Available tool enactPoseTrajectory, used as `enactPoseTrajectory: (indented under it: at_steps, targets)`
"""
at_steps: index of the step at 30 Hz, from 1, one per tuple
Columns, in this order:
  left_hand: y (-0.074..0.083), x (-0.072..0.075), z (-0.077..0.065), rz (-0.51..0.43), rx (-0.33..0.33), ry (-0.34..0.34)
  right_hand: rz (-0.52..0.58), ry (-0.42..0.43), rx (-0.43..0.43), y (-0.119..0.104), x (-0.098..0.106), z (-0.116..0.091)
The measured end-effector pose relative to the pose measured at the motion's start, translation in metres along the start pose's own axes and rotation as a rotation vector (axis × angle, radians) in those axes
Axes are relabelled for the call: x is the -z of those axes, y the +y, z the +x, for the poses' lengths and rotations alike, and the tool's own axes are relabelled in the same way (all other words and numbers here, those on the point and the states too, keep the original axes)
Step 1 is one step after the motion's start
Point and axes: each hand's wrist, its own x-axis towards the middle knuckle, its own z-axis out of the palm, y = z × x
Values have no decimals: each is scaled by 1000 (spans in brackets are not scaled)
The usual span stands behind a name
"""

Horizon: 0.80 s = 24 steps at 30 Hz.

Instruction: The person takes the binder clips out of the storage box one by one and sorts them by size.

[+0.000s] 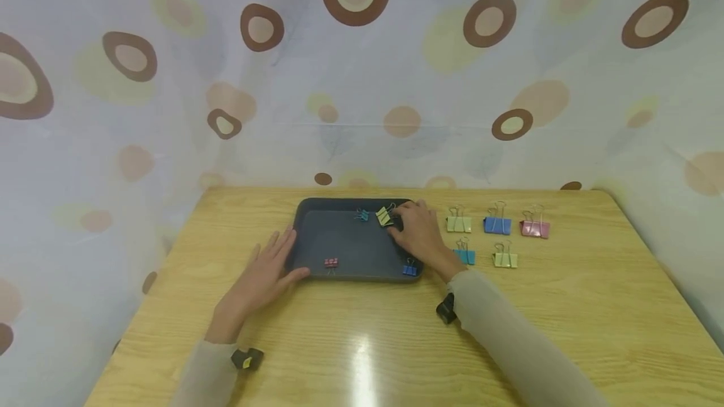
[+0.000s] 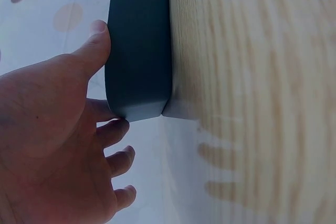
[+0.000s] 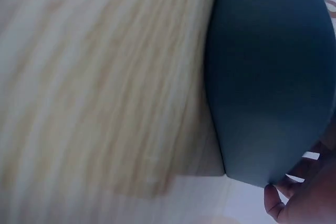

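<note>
A dark tray [image 1: 345,244] lies on the wooden table. At its left end, my left hand [image 1: 261,278] rests with thumb and forefinger touching the rim, its other fingers extended loosely outside. In the left wrist view, this hand [image 2: 58,129] is beside the tray's corner [image 2: 139,51]. My right hand [image 1: 420,231] reaches over the tray's right rim, its thumb and forefinger pinching a tilted yellow binder clip [image 1: 384,216] by its handle end. Inside the tray are also a teal binder clip [image 1: 362,215], a red one [image 1: 330,262] and a blue one [image 1: 410,270].
Right of the tray stand several larger binder clips: a pale green one [image 1: 459,224], a blue one [image 1: 498,225], a pink one [image 1: 535,228], a teal one [image 1: 466,256] partly behind my right wrist, and a yellow one [image 1: 505,259]. A patterned curtain [image 1: 362,99] hangs behind the table.
</note>
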Motion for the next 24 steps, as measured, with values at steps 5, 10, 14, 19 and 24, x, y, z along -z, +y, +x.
enactPoseTrajectory:
  at_steps: [5, 10, 14, 19, 24]
  targets:
    - [0, 0, -1, -1, -1, -2, 93, -27, -76, -3, -8, 4]
    - [0, 0, -1, 5, -5, 8, 111, -42, -129, -6, -14, 12]
    - [-1, 0, 0, 15, 1, -1, 120, -43, -167, -8, -17, 16]
    - [-1, 0, -1, 16, 3, -5, 103, -38, -192, -9, -20, 18]
    - [1, 2, -1, 13, 4, -2, 98, -40, -191, -9, -20, 20]
